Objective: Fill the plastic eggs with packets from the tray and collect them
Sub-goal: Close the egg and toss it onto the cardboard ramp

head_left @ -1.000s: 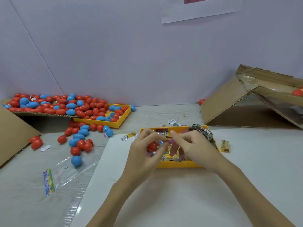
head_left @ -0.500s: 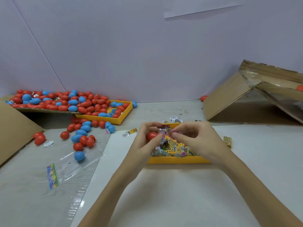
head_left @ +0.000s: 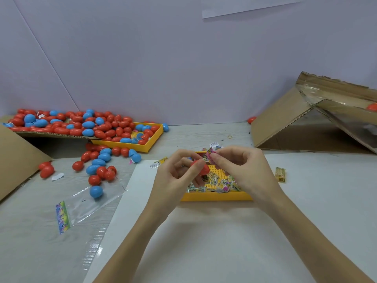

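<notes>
Over the yellow tray —
**A:** what step?
**B:** Stuffing, I'd say. My left hand grips a red egg; right hand pinches a pink packet at it. Next: push in, snap closed.

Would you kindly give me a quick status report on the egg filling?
Left hand holds red egg. Right hand pinches pink packet over yellow tray. Nothing in the way.
</notes>
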The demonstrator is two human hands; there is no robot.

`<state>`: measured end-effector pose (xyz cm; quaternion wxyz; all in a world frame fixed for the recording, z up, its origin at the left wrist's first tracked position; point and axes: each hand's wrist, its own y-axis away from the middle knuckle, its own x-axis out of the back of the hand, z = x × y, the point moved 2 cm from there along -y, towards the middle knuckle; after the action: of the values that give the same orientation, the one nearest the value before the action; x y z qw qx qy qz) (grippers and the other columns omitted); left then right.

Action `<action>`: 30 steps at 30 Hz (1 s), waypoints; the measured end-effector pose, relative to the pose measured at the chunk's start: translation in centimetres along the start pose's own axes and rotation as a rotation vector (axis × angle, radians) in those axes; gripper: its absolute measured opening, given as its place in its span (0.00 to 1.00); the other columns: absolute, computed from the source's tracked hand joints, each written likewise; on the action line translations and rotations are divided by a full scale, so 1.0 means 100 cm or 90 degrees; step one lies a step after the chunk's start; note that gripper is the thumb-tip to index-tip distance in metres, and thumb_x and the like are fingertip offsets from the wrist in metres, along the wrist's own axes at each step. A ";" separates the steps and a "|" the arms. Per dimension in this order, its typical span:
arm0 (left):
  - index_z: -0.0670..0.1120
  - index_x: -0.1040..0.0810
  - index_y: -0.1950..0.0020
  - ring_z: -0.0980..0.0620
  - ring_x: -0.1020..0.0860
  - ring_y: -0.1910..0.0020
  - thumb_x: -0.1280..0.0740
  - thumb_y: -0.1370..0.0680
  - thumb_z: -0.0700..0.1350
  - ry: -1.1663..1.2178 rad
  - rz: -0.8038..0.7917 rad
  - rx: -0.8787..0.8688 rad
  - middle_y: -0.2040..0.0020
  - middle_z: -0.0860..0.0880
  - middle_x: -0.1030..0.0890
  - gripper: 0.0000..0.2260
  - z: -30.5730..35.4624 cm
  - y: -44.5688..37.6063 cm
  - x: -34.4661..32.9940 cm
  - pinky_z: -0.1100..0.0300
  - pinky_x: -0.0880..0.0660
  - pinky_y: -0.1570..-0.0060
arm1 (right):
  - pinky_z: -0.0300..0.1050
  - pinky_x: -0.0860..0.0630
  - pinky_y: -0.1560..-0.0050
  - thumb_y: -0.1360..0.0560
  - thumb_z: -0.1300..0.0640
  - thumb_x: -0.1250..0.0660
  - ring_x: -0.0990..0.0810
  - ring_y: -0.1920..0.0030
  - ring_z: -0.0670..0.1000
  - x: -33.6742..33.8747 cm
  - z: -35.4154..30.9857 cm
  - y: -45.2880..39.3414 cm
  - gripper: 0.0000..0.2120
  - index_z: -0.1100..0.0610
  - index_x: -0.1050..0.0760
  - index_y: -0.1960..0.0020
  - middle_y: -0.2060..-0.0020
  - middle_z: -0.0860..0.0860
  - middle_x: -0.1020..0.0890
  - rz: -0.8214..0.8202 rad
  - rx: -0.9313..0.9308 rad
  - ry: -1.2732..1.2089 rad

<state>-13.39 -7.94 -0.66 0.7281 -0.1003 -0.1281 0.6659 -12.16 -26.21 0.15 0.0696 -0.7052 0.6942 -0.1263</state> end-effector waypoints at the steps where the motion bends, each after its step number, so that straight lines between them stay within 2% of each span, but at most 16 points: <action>1: 0.50 0.17 0.50 0.46 0.17 0.68 0.28 0.24 0.53 -0.011 0.006 0.000 0.61 0.46 0.16 0.08 -0.001 0.000 0.000 0.57 0.20 0.66 | 0.29 0.25 0.61 0.25 0.55 0.24 0.15 0.61 0.42 0.000 0.000 0.001 0.05 0.55 0.13 0.51 0.64 0.46 0.13 -0.001 -0.001 0.000; 3: 0.50 0.16 0.51 0.48 0.18 0.68 0.29 0.24 0.54 -0.020 0.014 0.012 0.61 0.47 0.15 0.09 -0.001 0.001 -0.001 0.58 0.20 0.66 | 0.29 0.24 0.61 0.24 0.57 0.24 0.14 0.59 0.42 -0.002 0.000 0.002 0.05 0.55 0.13 0.49 0.62 0.46 0.12 -0.006 -0.007 -0.008; 7: 0.49 0.16 0.41 0.50 0.16 0.59 0.32 0.21 0.54 0.016 -0.034 0.069 0.55 0.46 0.14 0.14 -0.002 0.001 -0.003 0.67 0.22 0.58 | 0.32 0.22 0.60 0.24 0.59 0.25 0.14 0.57 0.43 -0.002 0.002 0.001 0.06 0.54 0.14 0.48 0.59 0.47 0.12 0.003 -0.037 -0.041; 11: 0.49 0.19 0.35 0.52 0.18 0.57 0.33 0.20 0.49 0.029 -0.065 0.076 0.53 0.46 0.16 0.14 -0.004 0.003 -0.004 0.64 0.22 0.54 | 0.32 0.22 0.61 0.24 0.57 0.25 0.14 0.58 0.42 0.001 0.003 0.000 0.04 0.52 0.14 0.49 0.60 0.48 0.12 0.018 -0.051 -0.055; 17: 0.53 0.18 0.36 0.55 0.18 0.58 0.33 0.18 0.45 -0.042 -0.035 0.043 0.53 0.51 0.15 0.11 -0.004 0.002 -0.003 0.67 0.23 0.56 | 0.32 0.22 0.61 0.24 0.53 0.26 0.14 0.59 0.43 0.000 0.001 0.001 0.04 0.52 0.13 0.52 0.62 0.46 0.12 0.014 -0.029 -0.021; 22: 0.53 0.19 0.35 0.54 0.18 0.57 0.33 0.20 0.50 -0.050 -0.037 0.052 0.52 0.52 0.16 0.14 -0.004 0.002 -0.004 0.65 0.22 0.54 | 0.32 0.21 0.60 0.23 0.51 0.27 0.14 0.58 0.44 0.000 -0.001 0.001 0.05 0.50 0.13 0.51 0.61 0.46 0.12 0.007 -0.038 -0.019; 26: 0.51 0.19 0.36 0.55 0.19 0.59 0.34 0.19 0.48 -0.048 -0.026 0.044 0.54 0.52 0.17 0.12 -0.005 0.002 -0.004 0.67 0.23 0.58 | 0.32 0.21 0.60 0.24 0.54 0.26 0.14 0.59 0.45 0.000 -0.002 0.002 0.03 0.50 0.13 0.51 0.61 0.47 0.12 -0.010 -0.027 -0.002; 28: 0.49 0.20 0.39 0.53 0.18 0.58 0.35 0.18 0.50 -0.066 -0.005 0.029 0.53 0.52 0.16 0.11 -0.004 0.002 -0.003 0.65 0.22 0.58 | 0.34 0.20 0.60 0.23 0.57 0.26 0.13 0.58 0.46 0.001 -0.002 0.001 0.03 0.53 0.14 0.50 0.60 0.48 0.12 -0.015 -0.030 0.004; 30: 0.46 0.22 0.41 0.49 0.16 0.56 0.38 0.15 0.47 -0.074 0.021 0.015 0.53 0.49 0.16 0.08 -0.005 0.001 -0.002 0.61 0.20 0.56 | 0.36 0.20 0.60 0.22 0.61 0.27 0.13 0.58 0.47 0.002 -0.001 -0.001 0.04 0.54 0.14 0.51 0.60 0.49 0.12 -0.027 -0.029 0.008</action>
<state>-13.36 -8.12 -1.21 0.7096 -0.0552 -0.1605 0.6838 -12.14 -26.44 0.33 0.0466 -0.7201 0.6824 -0.1167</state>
